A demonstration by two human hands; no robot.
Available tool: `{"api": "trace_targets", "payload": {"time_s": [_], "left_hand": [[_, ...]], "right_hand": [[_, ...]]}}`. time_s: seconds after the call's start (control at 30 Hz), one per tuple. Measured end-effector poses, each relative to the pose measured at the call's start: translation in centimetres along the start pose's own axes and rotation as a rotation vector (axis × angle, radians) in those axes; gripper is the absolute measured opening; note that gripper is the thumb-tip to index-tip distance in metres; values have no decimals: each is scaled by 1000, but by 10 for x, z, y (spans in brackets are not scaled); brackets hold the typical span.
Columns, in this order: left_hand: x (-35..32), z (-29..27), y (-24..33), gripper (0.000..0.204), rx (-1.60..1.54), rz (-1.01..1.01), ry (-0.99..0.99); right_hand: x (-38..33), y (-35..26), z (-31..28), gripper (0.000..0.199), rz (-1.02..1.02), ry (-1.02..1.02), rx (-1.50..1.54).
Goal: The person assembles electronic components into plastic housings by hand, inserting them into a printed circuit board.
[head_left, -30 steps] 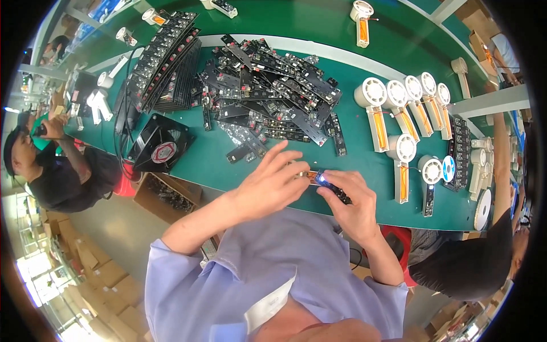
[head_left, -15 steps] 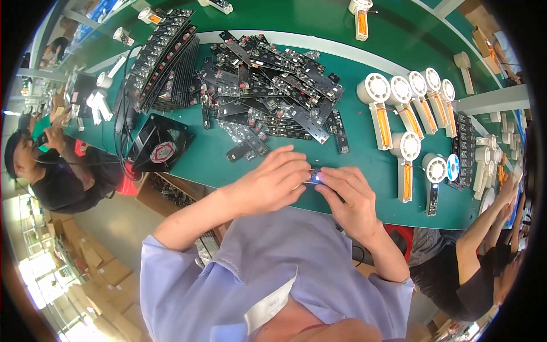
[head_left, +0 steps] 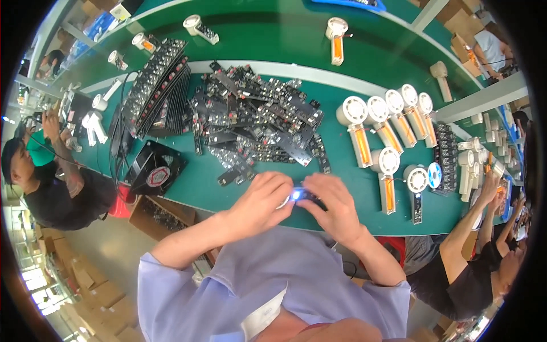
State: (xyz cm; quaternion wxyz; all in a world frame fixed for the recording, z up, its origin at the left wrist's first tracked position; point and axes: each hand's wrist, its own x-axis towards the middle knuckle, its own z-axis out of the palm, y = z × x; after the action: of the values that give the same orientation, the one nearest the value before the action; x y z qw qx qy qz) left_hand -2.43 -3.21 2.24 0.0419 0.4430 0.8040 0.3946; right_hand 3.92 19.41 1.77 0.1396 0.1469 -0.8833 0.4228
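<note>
Over the near edge of the bench, both my hands meet around a small dark circuit board (head_left: 308,195) with a bright blue-white light lit at its left end. My left hand (head_left: 257,200) pinches at that lit end, where a sliver of something pale shows by the fingertips. The board's other end is gripped by my right hand (head_left: 335,206), thumb below and fingers on top. Much of the board is hidden by the fingers. Just beyond lies a heap of loose black circuit boards (head_left: 256,114).
Stacked board panels (head_left: 154,94) and a black square fan (head_left: 156,168) stand on the left, with cables beside them. To the right are several white handheld fans (head_left: 356,128) with orange strips and a fan with a bare board (head_left: 417,191). Co-workers sit on both sides.
The view has shifted, so the bench sits lower in the picture. Between my hands, more of the dark board shows, and the light now sits nearer my left fingers than my right.
</note>
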Motion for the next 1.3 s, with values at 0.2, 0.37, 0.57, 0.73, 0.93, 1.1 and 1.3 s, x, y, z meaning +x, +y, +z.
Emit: {"api": "trace_targets", "payload": {"time_s": [0.2,0.37,0.57,0.73,0.93,1.1,1.3], "left_hand": [[2,-4,-2,28,-20,-75,-63],[5,-9,-4,32,63,-29,-118],[32,-69,-25,31,252,141,477],[103,-115,-90,31,426,-95,413],[119,-95,-120,26,621,-104,-148],[111,-84,-125,16,693,-78,-115],[122,-83,-111,27,903,64,-132]], "right_hand": [[13,12,-12,34,-57,-283,69],[17,-2,-18,33,-24,-391,35],[113,-25,-68,24,229,-267,-11],[278,80,-2,24,217,58,-215],[359,182,72,32,307,77,-395],[343,150,6,57,281,279,-847],[312,189,-8,41,715,61,-561]]}}
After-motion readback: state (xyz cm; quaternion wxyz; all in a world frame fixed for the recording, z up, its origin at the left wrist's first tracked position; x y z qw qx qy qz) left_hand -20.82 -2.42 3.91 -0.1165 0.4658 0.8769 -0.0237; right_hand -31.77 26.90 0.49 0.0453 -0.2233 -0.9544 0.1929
